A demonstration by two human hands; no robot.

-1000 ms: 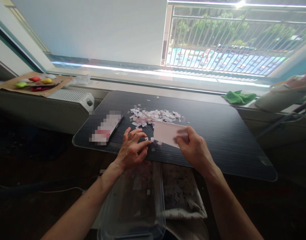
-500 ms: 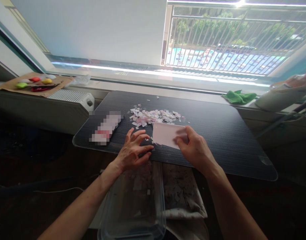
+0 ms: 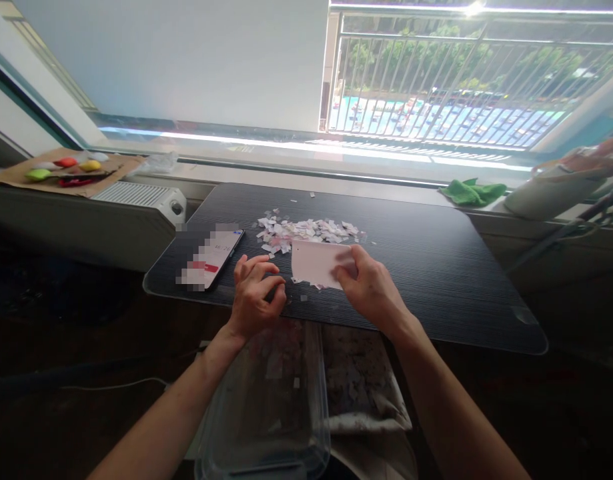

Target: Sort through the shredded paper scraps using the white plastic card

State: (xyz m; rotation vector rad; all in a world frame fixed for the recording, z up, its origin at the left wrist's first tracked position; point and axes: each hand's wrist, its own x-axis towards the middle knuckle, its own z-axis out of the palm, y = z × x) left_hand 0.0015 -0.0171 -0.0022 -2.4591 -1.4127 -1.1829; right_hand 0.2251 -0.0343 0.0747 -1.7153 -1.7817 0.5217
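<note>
My right hand grips a pale pink card by its right end, thumb on the near face. The card leans over the dark table, its lower edge by a few paper scraps. Behind it lies a loose heap of small white and pinkish paper scraps. To the left of the card and apart from it is my left hand, its thumb and index tips curled together; anything between them is too small to see. Below the table's near edge stands a clear plastic box with some scraps inside.
A phone lies on the table's left side. A stained cloth is beside the box. On the windowsill sit a green cloth and a brown board with coloured lumps; a radiator stands at the left.
My right hand has moved the card to the left. My left hand has drawn left, its thumb and index finger curling closer together. The view has shifted slightly.
</note>
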